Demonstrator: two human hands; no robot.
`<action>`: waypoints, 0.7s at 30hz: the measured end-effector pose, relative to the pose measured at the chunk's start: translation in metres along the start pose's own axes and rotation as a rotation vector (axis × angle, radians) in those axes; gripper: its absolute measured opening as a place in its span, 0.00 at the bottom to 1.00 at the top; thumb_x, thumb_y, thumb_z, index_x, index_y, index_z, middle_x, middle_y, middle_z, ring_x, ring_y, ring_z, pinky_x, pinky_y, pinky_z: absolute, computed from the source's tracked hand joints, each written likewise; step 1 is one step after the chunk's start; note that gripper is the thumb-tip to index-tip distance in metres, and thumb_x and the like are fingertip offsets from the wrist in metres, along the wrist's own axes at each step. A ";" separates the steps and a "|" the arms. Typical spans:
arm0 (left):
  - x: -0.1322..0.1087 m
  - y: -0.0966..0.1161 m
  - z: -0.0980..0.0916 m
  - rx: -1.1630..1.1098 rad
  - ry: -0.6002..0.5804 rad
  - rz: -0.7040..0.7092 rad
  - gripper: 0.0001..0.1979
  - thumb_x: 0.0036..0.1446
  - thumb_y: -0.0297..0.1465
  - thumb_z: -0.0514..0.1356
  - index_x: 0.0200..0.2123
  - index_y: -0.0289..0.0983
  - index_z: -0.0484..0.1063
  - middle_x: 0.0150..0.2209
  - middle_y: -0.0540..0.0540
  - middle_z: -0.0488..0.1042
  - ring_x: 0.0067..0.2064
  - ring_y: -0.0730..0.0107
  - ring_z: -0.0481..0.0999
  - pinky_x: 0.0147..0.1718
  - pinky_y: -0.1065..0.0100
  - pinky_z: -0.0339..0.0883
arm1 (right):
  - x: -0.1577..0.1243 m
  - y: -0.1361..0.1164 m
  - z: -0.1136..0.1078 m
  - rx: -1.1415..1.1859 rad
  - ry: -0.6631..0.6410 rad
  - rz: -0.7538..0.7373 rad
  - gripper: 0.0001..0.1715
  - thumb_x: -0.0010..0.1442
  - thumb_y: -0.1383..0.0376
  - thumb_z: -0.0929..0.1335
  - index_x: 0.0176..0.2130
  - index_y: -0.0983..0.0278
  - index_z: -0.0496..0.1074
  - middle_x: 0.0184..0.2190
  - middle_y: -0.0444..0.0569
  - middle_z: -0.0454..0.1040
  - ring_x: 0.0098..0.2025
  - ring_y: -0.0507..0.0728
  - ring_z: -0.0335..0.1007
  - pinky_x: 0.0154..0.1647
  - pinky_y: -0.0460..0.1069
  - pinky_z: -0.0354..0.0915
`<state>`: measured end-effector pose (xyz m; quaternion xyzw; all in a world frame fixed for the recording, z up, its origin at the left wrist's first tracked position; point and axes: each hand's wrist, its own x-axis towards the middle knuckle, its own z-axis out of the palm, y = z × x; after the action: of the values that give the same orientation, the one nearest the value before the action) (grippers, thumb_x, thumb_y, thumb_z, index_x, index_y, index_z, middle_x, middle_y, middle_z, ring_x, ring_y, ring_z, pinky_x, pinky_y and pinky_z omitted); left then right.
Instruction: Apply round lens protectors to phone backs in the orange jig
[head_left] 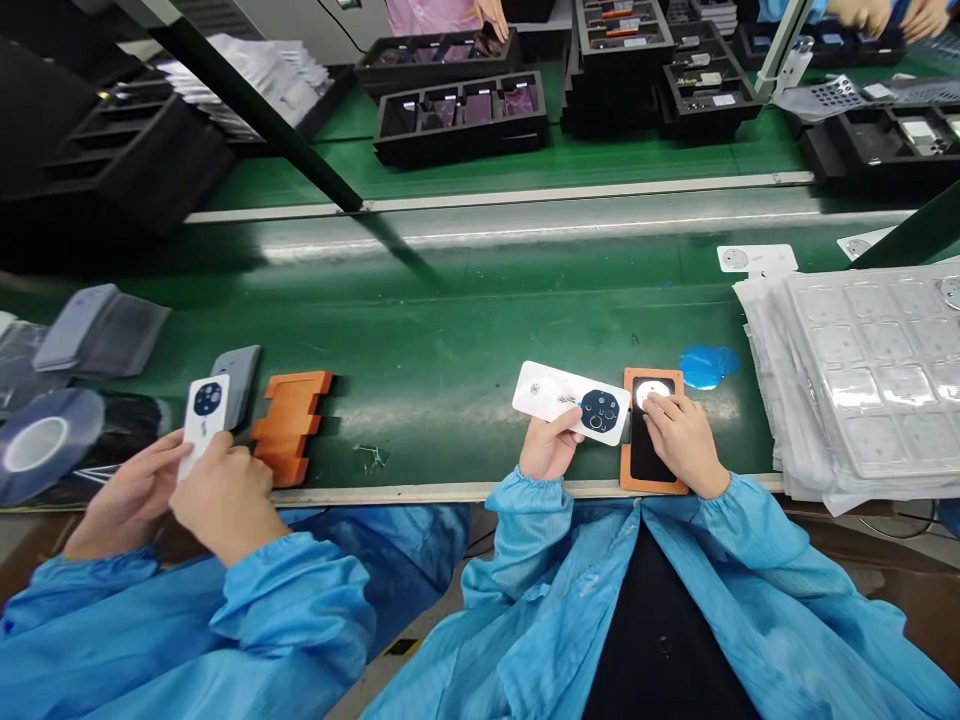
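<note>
My left hand [550, 445] pinches a white card [551, 392] by its lower edge. The card bears a dark printed camera-lens pattern at its right end and lies tilted above the bench. In front of my right side, an orange frame [679, 488] holds a flat black phone-shaped piece [646, 455]. My right hand [684, 440] is closed over it, fingertips on a white round piece [652, 390] at its upper end. Part of the frame and the black piece is hidden by this hand. Just beyond lies a crumpled blue film [706, 367].
Stacked clear trays [874, 375] stand at right, beside more white cards [757, 259]. At left, a co-worker's hands [225, 495] hold a similar card, near an orange fixture [291, 428] and a tape roll [52, 445]. Black trays [461, 115] line the far bench.
</note>
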<state>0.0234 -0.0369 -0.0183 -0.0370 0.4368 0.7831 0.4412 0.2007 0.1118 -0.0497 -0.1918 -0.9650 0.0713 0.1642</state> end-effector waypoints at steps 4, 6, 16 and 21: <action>-0.001 -0.006 0.011 -0.007 -0.052 0.014 0.30 0.39 0.24 0.76 0.49 0.37 0.76 0.37 0.50 0.78 0.24 0.85 0.66 0.17 0.80 0.58 | 0.003 0.002 -0.001 0.032 0.013 0.033 0.19 0.72 0.67 0.60 0.53 0.62 0.77 0.55 0.54 0.79 0.47 0.64 0.70 0.44 0.58 0.62; -0.002 -0.009 0.015 -0.022 -0.049 0.012 0.29 0.40 0.26 0.76 0.49 0.37 0.76 0.37 0.50 0.78 0.24 0.85 0.65 0.18 0.80 0.57 | 0.004 0.004 -0.004 0.111 0.005 0.058 0.18 0.72 0.66 0.61 0.51 0.62 0.78 0.54 0.54 0.80 0.47 0.64 0.72 0.45 0.59 0.63; -0.006 -0.028 0.034 0.143 0.092 0.185 0.23 0.33 0.29 0.79 0.34 0.36 0.74 0.34 0.50 0.79 0.36 0.69 0.78 0.38 0.69 0.74 | 0.003 -0.023 -0.070 0.733 0.230 0.355 0.14 0.71 0.57 0.65 0.45 0.55 0.81 0.43 0.48 0.83 0.47 0.61 0.80 0.51 0.57 0.74; -0.009 -0.034 0.038 0.239 0.160 0.386 0.20 0.35 0.25 0.77 0.33 0.38 0.74 0.32 0.54 0.77 0.37 0.71 0.78 0.42 0.69 0.75 | 0.002 -0.052 -0.060 0.690 0.238 0.137 0.14 0.71 0.62 0.64 0.44 0.58 0.79 0.41 0.49 0.82 0.44 0.57 0.78 0.50 0.54 0.75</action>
<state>0.0659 -0.0074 -0.0131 0.0379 0.5588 0.7902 0.2486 0.2011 0.0692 0.0180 -0.1964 -0.8432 0.3803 0.3253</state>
